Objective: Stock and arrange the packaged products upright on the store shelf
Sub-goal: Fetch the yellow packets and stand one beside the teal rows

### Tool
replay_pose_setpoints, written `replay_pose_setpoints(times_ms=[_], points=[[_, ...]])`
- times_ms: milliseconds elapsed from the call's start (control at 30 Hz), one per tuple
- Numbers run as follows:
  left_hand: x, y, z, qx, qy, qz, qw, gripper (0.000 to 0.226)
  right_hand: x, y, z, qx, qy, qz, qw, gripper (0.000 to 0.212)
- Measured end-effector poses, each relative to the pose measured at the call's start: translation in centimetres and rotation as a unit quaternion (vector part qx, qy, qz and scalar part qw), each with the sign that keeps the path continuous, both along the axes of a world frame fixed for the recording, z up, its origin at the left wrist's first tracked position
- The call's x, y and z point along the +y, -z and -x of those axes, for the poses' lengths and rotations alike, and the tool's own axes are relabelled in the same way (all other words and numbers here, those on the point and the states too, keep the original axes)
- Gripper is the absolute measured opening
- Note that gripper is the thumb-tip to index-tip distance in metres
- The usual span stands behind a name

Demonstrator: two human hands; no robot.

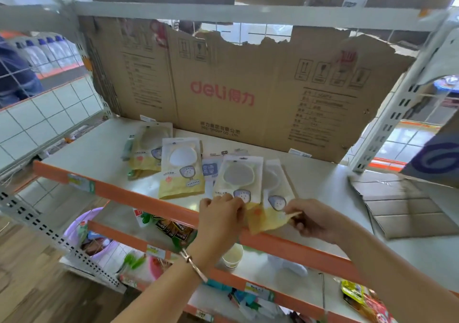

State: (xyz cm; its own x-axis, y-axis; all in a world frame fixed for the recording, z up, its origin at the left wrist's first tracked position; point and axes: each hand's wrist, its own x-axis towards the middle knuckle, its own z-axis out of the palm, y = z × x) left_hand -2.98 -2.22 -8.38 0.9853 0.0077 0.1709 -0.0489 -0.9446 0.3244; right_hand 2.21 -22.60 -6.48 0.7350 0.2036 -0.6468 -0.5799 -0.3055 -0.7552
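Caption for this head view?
The left hand and right hand hold two pouches at the shelf's orange edge; other pouches lie flat.

Your forearms reach forward side by side. Your left hand [221, 214], knuckles up, curls its fingers on a packet [267, 221], and your right hand [313, 222] pinches its corner.

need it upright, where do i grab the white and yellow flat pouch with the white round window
Likely pinch the yellow bottom edge of the white and yellow flat pouch, coming from the front: it lies flat, that edge nearest you.
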Motion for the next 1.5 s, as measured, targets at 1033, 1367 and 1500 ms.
replay_pose_setpoints(times_ms=[1033, 1367, 1500], points=[[0.3, -0.7, -4.9, 0.302, -0.14, 0.582, 0.742, 0.015, -0.3, 1.5, 2.0, -0.079, 0.191, 0.036, 0.978, 0.013], [-9.0, -0.6, -2.8, 0.275, -0.052, 0.66, 0.697, 0.009, -8.8, 1.3, 5.7, -0.167, 0.347, 0.007, 0.923, 0.008], [-14.5, -0.3, -1.9, 0.295, 0.016, 0.657, 0.694, 0.008, -14.7, 0.4, 8.4, -0.184, 0.408, 0.047, 0.893, 0.012]])
